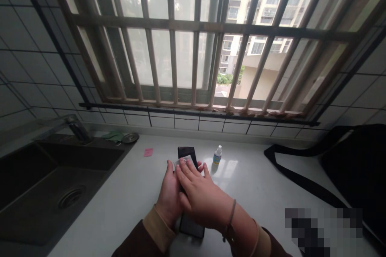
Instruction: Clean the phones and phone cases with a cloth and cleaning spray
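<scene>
The left hand (pixel 169 194) cradles a dark flat device (pixel 187 152) from below, its thumb raised on one side and its fingertips showing past the opposite edge, so its fingers are grasping the device. The right hand (pixel 205 194) lies over it with fingers extended, resting flat on a white wipe (pixel 188 158) and pressing rather than clutching. The device thus sits between the two sets of fingers, its far end poking out just beyond the right fingertips; a dark slab (pixel 193 228) shows on the near side of the right palm, and whether it is part of the same piece cannot be told. The device looks stiff, fairly light and smooth, likely slippery and easily cracked if dropped; the long side edges seem the best hold, with the palm beneath as support. The wipe looks thin and soft, best kept flat under the fingertips. On the worktop (pixel 247 204), a small bottle (pixel 217 155) with a white top stands upright, beyond and to the right of the fingers, and a pink note (pixel 148 152) lies beyond and to their left
</scene>
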The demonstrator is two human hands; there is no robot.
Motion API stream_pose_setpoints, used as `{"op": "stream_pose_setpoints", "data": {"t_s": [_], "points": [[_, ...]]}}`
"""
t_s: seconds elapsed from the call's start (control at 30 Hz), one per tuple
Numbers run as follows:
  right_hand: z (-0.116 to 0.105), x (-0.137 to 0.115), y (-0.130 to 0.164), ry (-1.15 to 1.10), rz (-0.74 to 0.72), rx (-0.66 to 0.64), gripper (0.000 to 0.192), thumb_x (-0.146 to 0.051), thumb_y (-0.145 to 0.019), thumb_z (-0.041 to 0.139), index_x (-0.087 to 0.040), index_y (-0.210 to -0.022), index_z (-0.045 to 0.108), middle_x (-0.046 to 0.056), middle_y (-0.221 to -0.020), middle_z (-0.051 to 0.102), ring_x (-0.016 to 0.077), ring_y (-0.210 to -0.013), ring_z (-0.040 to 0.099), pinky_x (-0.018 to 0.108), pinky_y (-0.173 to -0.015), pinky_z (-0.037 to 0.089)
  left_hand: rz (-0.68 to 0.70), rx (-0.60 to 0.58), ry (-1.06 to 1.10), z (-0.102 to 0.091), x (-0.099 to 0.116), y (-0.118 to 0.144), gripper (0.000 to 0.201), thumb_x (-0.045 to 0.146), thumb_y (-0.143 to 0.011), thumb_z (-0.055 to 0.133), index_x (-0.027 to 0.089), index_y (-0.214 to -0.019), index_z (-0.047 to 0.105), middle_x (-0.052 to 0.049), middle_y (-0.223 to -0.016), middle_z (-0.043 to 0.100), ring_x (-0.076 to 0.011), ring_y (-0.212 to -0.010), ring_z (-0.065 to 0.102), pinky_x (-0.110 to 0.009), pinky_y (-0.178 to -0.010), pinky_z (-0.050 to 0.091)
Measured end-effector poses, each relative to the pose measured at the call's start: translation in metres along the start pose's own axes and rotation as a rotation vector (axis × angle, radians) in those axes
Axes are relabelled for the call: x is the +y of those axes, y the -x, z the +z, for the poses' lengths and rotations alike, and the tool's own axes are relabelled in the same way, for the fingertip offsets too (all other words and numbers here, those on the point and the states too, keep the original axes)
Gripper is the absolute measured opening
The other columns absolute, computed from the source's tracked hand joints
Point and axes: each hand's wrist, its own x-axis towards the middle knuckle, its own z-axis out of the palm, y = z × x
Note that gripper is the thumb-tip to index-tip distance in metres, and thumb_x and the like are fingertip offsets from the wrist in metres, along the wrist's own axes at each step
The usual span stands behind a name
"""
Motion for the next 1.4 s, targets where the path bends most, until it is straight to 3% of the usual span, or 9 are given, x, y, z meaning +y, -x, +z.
{"op": "stream_pose_setpoints", "data": {"t_s": [0.17,0.43,0.63,0.83,1.13,1.27,1.4], "points": [[-0.003,0.007,-0.007,0.04,0.113,0.092,0.071,-0.046,-0.108,0.044,-0.018,-0.17,0.026,0.009,-0.177,0.01,0.0335,-0.166,0.007,0.077,-0.125,0.007,0.015,-0.084,-0.044,0.005,-0.009,0.003,0.052,0.055,-0.108,0.045,0.028,-0.151,0.059,-0.01,-0.15,0.065,-0.0309,-0.143,0.059,-0.05,-0.122,0.044],[0.003,0.015,-0.013,0.098,0.196,0.19,0.073,-0.046,-0.108,0.048,-0.014,-0.17,0.027,0.011,-0.178,0.012,0.0342,-0.166,0.009,0.069,-0.129,0.019,0.093,-0.102,-0.077,0.0,-0.013,-0.004,0.049,0.046,-0.109,0.05,0.029,-0.154,0.057,-0.008,-0.153,0.063,-0.027,-0.148,0.054,-0.045,-0.124,0.041],[0.014,0.015,-0.019,0.098,0.239,0.272,0.072,-0.036,-0.106,0.054,-0.006,-0.167,0.032,0.018,-0.176,0.02,0.0371,-0.164,0.016,0.059,-0.13,0.027,0.038,-0.145,-0.083,0.0,-0.01,-0.006,0.058,0.051,-0.107,0.052,0.022,-0.157,0.055,-0.013,-0.152,0.063,-0.0307,-0.148,0.053,-0.047,-0.127,0.037],[0.019,0.013,-0.021,0.069,0.247,0.288,0.065,-0.028,-0.106,0.053,0.0,-0.164,0.038,0.024,-0.172,0.029,0.037,-0.162,0.026,0.053,-0.13,0.031,0.044,-0.081,-0.086,-0.011,-0.006,-0.011,0.065,0.052,-0.105,0.054,0.016,-0.159,0.051,-0.017,-0.152,0.062,-0.0315,-0.145,0.056,-0.045,-0.127,0.038],[0.026,0.0,-0.02,0.009,0.16,0.156,0.064,-0.031,-0.107,0.055,0.0,-0.161,0.043,0.026,-0.17,0.033,0.039,-0.161,0.028,0.055,-0.131,0.031,0.057,0.083,-0.022,-0.016,0.003,-0.011,0.064,0.059,-0.104,0.05,0.007,-0.138,0.067,-0.024,-0.131,0.073,-0.0352,-0.122,0.072,-0.052,-0.119,0.046],[0.027,-0.008,-0.015,0.038,0.141,0.12,0.065,-0.035,-0.107,0.056,0.0,-0.161,0.043,0.027,-0.168,0.036,0.0408,-0.159,0.033,0.058,-0.128,0.035,0.091,0.161,-0.026,-0.01,0.009,-0.007,0.064,0.061,-0.104,0.045,0.008,-0.13,0.07,-0.022,-0.116,0.077,-0.0353,-0.105,0.077,-0.055,-0.108,0.055],[0.027,-0.017,-0.007,0.101,0.112,0.109,0.057,-0.033,-0.106,0.056,-0.004,-0.155,0.053,0.027,-0.163,0.045,0.0387,-0.155,0.041,0.056,-0.127,0.037,0.174,0.202,0.007,-0.005,0.013,-0.006,0.057,0.057,-0.105,0.044,0.01,-0.119,0.074,-0.017,-0.104,0.078,-0.0292,-0.089,0.077,-0.048,-0.093,0.062]]}}
